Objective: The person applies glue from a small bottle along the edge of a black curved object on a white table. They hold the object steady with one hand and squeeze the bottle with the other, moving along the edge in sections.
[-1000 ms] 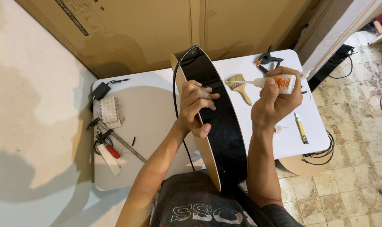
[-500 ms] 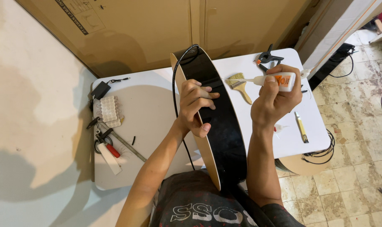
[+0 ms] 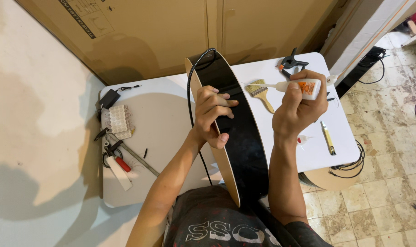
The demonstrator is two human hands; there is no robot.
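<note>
My left hand [image 3: 211, 116] is clamped on the black panel [image 3: 237, 132], long axis running away from me; my right hand [image 3: 299, 110] grips the glue bottle [image 3: 299, 87], nozzle aimed leftward at the panel.

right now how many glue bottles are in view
2: one glue bottle in the right hand, a smaller one lying on the table just below that hand. Others may be hidden.

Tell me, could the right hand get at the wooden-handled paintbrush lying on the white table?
Probably yes, though not freely. The paintbrush lies uncovered on the white table, just beside the right hand. But that hand is wrapped around a small white glue bottle, so it would need to set that down first.
</note>
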